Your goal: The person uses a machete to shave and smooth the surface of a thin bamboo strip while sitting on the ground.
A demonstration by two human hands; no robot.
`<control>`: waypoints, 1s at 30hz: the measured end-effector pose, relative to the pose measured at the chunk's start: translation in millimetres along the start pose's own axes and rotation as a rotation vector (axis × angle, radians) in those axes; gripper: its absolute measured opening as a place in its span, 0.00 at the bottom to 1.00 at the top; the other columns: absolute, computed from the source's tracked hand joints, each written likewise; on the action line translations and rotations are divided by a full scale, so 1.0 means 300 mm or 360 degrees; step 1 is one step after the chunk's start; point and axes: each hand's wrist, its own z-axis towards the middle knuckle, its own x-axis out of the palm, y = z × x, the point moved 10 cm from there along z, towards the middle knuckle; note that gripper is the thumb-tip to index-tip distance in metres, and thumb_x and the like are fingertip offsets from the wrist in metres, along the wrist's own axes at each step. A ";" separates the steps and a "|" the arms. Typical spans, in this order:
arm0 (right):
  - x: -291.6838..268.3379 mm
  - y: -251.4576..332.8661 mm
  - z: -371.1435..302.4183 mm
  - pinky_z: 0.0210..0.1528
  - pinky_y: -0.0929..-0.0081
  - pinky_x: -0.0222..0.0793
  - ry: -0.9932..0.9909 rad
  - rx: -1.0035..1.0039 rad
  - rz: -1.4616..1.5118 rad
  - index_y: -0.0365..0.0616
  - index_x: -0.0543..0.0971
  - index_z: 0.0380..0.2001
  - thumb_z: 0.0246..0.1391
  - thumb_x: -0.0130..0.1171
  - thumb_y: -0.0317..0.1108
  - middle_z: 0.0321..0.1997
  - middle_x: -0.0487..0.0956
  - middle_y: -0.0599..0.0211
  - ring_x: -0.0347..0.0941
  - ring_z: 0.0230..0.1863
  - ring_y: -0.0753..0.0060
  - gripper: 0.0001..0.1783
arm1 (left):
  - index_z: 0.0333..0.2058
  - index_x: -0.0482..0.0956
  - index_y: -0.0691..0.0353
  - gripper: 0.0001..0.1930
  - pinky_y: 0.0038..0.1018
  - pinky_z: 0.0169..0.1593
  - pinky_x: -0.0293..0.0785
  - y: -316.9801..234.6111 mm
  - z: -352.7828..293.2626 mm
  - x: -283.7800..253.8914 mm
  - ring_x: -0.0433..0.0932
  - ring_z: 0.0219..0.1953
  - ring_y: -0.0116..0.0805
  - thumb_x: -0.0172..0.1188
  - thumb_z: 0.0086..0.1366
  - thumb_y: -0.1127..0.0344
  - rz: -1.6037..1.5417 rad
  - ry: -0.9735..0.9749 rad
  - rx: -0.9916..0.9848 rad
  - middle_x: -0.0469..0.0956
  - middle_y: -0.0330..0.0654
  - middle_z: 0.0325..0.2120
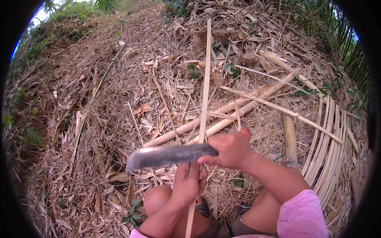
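My right hand (231, 150) grips the handle end of a broad dark steel knife (168, 156), whose blade lies flat and points left. The blade crosses a long thin bamboo strip (205, 87) that runs from my lap straight away from me. Just below the blade, my left hand (189, 182) is closed around this strip. Both forearms come in from the bottom edge, the right one in a pink sleeve. My bare knees show beneath the hands.
The ground is a slope covered in dry bamboo leaves and husks. Split bamboo poles (222, 115) lie diagonally behind the hands. A bundle of cut strips (331, 146) curves along the right. A short bamboo stump (289, 135) lies near it.
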 end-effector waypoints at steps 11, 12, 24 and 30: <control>-0.114 -0.274 0.060 0.18 0.60 0.67 -0.0304 0.0265 -0.0068 0.48 0.71 0.17 0.54 0.44 0.75 0.15 0.73 0.63 0.74 0.18 0.56 0.38 | 0.39 0.65 0.58 0.14 0.18 0.12 0.46 -0.034 -0.076 0.057 0.49 0.09 0.18 0.36 0.77 0.56 0.0040 0.0101 0.0150 0.56 0.31 0.14; -0.092 -0.291 0.056 0.19 0.60 0.67 -0.0209 0.0318 -0.0197 0.47 0.71 0.18 0.56 0.43 0.74 0.16 0.74 0.62 0.74 0.18 0.54 0.38 | 0.40 0.65 0.58 0.14 0.18 0.11 0.46 -0.035 -0.078 0.052 0.49 0.09 0.18 0.36 0.77 0.56 0.0060 0.0075 0.0108 0.55 0.30 0.14; -0.333 -0.756 -0.015 0.27 0.58 0.62 -0.0614 0.1009 -0.0036 0.34 0.73 0.17 0.61 0.38 0.71 0.12 0.66 0.51 0.66 0.19 0.48 0.45 | 0.40 0.66 0.61 0.14 0.17 0.14 0.52 0.048 -0.148 0.139 0.56 0.11 0.18 0.40 0.77 0.56 0.0215 0.0308 -0.0110 0.61 0.32 0.15; -0.421 -0.963 -0.151 0.34 0.54 0.69 -0.0825 0.1377 -0.0088 0.34 0.79 0.21 0.61 0.32 0.72 0.17 0.74 0.45 0.73 0.25 0.40 0.48 | 0.33 0.67 0.60 0.15 0.18 0.16 0.56 0.093 -0.202 0.173 0.59 0.12 0.21 0.40 0.77 0.57 0.0521 0.0359 0.0210 0.63 0.32 0.14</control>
